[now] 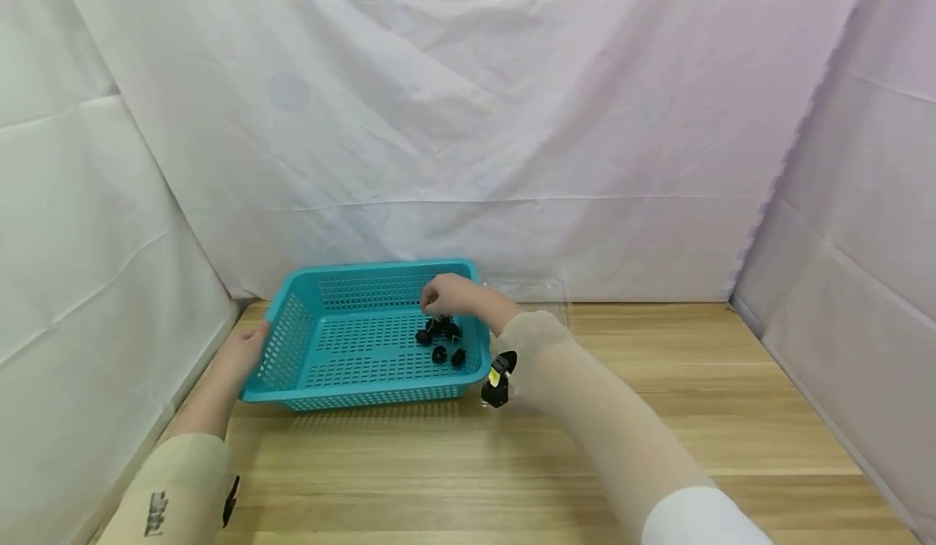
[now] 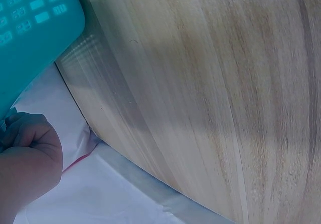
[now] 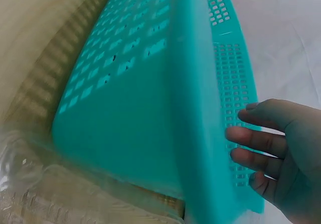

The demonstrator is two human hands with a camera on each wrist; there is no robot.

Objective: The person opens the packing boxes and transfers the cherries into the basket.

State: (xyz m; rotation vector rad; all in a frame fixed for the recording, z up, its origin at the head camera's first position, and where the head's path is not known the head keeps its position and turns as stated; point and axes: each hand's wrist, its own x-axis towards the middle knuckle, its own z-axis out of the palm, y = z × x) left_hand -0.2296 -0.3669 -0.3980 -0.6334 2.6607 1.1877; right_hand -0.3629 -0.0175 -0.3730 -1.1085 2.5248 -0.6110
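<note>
A turquoise plastic basket [image 1: 366, 392] with perforated walls stands on the wooden table. At its left end my left hand [image 1: 244, 350] grips the rim; in the left wrist view the curled fingers of that hand [image 2: 32, 133] meet the basket's edge [image 2: 55, 38]. Over the right end of the basket reaches my right hand [image 1: 455, 295], just above several small black, roundish things [image 1: 439, 355] lying on the basket floor. In the right wrist view the fingers [image 3: 258, 138] are spread and loosely bent, with nothing between them, beyond the basket rim [image 3: 193, 108].
A clear plastic container [image 3: 30, 184] sits against the right end of the basket, partly behind my right arm. White cloth [image 1: 468, 123] hangs behind the table [image 1: 409, 472] and along both sides.
</note>
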